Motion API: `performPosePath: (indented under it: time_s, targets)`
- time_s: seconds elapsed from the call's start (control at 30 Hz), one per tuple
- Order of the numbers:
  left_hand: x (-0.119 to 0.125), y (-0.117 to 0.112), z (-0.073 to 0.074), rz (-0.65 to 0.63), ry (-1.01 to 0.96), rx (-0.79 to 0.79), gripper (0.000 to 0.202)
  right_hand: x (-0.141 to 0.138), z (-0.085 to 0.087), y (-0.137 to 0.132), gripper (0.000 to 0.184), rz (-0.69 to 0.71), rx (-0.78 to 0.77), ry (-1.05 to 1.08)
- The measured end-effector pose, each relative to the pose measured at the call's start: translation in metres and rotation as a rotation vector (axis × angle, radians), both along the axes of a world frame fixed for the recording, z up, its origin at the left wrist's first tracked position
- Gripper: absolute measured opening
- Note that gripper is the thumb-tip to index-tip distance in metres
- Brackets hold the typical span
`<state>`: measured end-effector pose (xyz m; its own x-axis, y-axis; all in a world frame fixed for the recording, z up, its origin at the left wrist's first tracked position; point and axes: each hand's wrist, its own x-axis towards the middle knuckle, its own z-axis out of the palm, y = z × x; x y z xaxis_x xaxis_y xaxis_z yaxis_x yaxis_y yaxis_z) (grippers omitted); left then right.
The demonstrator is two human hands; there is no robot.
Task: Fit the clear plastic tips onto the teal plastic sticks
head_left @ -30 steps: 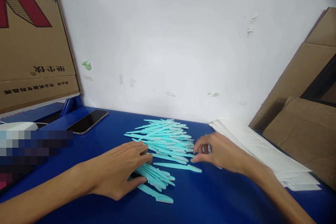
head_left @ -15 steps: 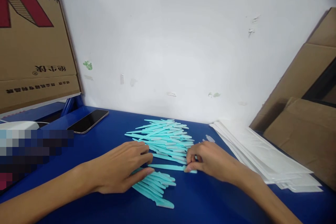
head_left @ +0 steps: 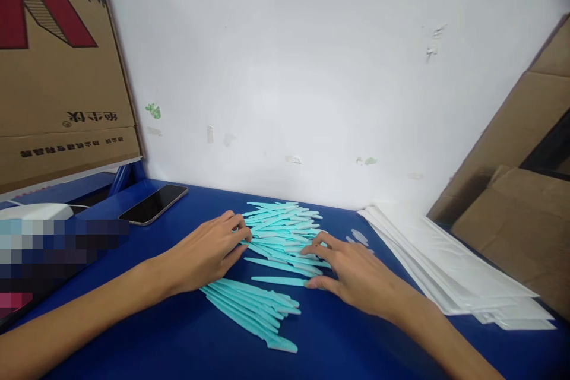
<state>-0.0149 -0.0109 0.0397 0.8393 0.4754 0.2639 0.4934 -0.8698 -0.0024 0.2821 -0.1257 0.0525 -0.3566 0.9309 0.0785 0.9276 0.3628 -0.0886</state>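
Note:
A loose heap of thin turquoise plastic sticks (head_left: 285, 227) lies on the blue table (head_left: 187, 338), near the wall. Closer to me sits a neater bundle of the same sticks (head_left: 252, 307). My left hand (head_left: 209, 249) rests with its fingers stretched out, fingertips on the left edge of the heap. My right hand (head_left: 351, 273) lies flat with fingers spread, its fingertips on the heap's right side and near a single stick (head_left: 278, 280) that lies apart between heap and bundle. Neither hand holds anything.
A stack of white flat bags (head_left: 449, 267) lies at the right. Cardboard boxes (head_left: 516, 190) lean behind it. A dark phone (head_left: 154, 204) lies at the left, under a large cardboard box (head_left: 62, 71). A white wall closes off the back.
My left hand has left the near bundle and moved up to the heap's left edge. My right hand has opened from a pinch on a single stick and shifted left onto the heap.

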Motion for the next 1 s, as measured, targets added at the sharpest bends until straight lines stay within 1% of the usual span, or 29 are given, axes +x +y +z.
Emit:
performPosePath:
  time_s: [0.17, 0.37, 0.63, 0.83, 1.0]
  targets:
    - [0.003, -0.01, 0.002, -0.059, -0.018, -0.081, 0.021, -0.003, 0.001, 0.0, 0.04, 0.011, 0.0, -0.006]
    - [0.005, -0.015, 0.0, -0.051, 0.026, -0.128, 0.024, -0.006, 0.001, 0.0, 0.037, 0.002, -0.028, 0.001]
    - [0.004, -0.008, -0.009, -0.074, -0.012, -0.065, 0.026, -0.009, 0.001, -0.002, 0.036, 0.013, -0.019, -0.018]
    - [-0.002, 0.004, -0.018, -0.067, 0.024, -0.009, 0.024, -0.006, 0.001, -0.003, 0.034, 0.016, -0.001, 0.001]
    - [-0.004, 0.011, -0.018, -0.104, 0.037, 0.019, 0.023, -0.003, 0.0, -0.002, 0.031, 0.027, -0.019, 0.015]
